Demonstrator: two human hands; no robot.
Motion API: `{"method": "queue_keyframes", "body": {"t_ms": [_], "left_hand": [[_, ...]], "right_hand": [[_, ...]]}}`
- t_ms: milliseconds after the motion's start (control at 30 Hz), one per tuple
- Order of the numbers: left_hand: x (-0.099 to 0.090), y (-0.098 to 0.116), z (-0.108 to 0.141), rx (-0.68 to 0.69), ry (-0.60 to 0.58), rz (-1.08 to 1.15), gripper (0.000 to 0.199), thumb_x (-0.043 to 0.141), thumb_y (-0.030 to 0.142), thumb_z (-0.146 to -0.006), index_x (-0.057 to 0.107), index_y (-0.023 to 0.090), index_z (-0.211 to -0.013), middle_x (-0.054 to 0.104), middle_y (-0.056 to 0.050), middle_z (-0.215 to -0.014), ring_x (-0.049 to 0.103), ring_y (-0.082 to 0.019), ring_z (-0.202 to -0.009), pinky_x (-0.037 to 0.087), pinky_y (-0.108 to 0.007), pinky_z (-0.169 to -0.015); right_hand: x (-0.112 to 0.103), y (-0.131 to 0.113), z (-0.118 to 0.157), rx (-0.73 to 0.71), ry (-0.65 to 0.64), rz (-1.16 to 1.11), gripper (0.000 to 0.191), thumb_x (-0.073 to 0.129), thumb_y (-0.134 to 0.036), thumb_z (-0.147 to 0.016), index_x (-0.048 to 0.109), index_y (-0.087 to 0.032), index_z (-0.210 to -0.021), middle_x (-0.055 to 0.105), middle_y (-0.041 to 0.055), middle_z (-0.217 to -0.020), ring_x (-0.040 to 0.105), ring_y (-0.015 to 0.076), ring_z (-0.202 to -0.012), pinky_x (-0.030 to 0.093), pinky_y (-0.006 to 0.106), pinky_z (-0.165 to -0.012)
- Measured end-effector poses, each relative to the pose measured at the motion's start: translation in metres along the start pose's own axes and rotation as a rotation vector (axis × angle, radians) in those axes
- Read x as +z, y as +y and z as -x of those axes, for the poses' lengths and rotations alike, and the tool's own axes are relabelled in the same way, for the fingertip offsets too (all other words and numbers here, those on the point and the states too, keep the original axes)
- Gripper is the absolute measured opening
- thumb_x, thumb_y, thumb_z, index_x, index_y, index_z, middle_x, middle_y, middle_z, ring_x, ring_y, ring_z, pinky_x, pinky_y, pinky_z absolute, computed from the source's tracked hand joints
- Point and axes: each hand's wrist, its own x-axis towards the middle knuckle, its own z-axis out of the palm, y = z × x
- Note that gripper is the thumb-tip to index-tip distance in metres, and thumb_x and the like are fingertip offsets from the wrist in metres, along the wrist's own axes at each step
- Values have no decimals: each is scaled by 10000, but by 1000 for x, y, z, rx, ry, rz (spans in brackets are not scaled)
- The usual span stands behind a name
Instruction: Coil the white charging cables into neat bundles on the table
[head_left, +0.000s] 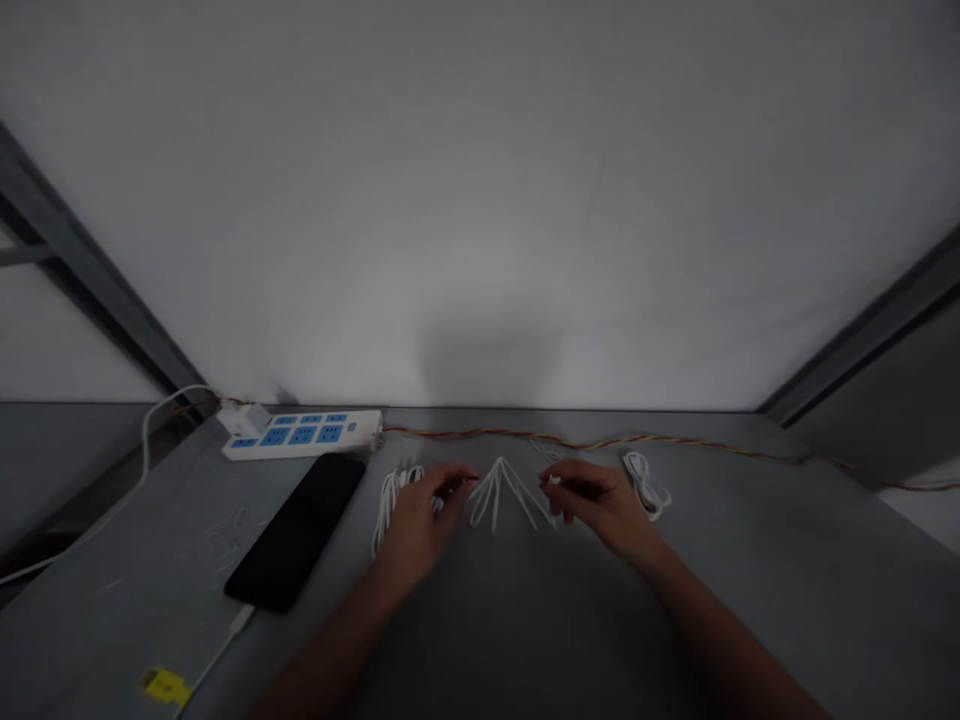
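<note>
Head view, dimly lit: a fanned white cable (496, 495) at the middle of a gray table (787, 540), folds spreading toward the wearer from one peak, like tent ribs. Left hand (415, 520) at the fan's left edge, fingers narrowed to a pinch; too dark to tell whether closed on anything. Right hand (600, 505) at the right edge, fingers closed around a small white bit, apparently part of the same cable. Possible trouble: tangled or sprung folds, from uneven tension or too early a release; also a snag on the neighboring bundle, from crowding beside the left wrist. By count: one fanned cable; one white cable bundle (386, 505), partly covered by the left hand; one small white coil (636, 470) beyond the right; one black phone (296, 530), one charging lead (240, 620), one yellow tag (166, 686) beside that lead; one power strip (367, 430), one white adapter (247, 420) at its left end; one twisted red-and-yellow wire (480, 432) along the back; clear scraps (225, 540) near the phone, too faint to number.
</note>
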Motion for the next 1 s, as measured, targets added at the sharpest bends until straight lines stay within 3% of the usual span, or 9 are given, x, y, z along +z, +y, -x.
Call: {"method": "queue_keyframes", "body": {"t_ms": [100,200,367,600,1000], "left_hand": [[1,0,2,43,-57,-51,207,495,300,-920,621,212,-1058,742,-37,-1028,689,-171,-890,515,-302,-801],[0,1,2,58,-110,-79,265,506,277,-911,591,214,-1154,743,-37,-1021,689,-174,-900,514,-313,-825],[-3,0,0,58,-189,-95,213,531,266,-900,702,232,-1022,747,-20,-943,674,-172,-846,507,-292,-787],[-10,-2,-5,108,-256,-3,208,569,280,-888,738,232,-998,718,-49,-1038,657,-177,-883,511,-290,-773],[-15,2,-5,89,-296,-13,201,589,276,-869,755,245,-979,727,-45,-1021,657,-182,-892,497,-282,-768]], "right_hand": [[1,3,0,-79,28,3,314,752,-482,-746,736,-175,-810,671,66,-854,598,130,-586,477,212,-454],[2,5,0,-113,31,55,282,739,-465,-763,757,-188,-812,668,65,-874,600,133,-617,479,207,-467],[3,2,1,-139,30,150,273,711,-454,-793,772,-192,-836,679,69,-860,610,144,-637,470,216,-493],[3,-3,2,-194,-1,231,169,700,-379,-811,785,-239,-858,693,54,-869,625,159,-697,466,221,-552],[5,-6,3,-195,-18,262,221,687,-416,-823,778,-218,-864,693,62,-861,627,162,-694,466,221,-549]]}}
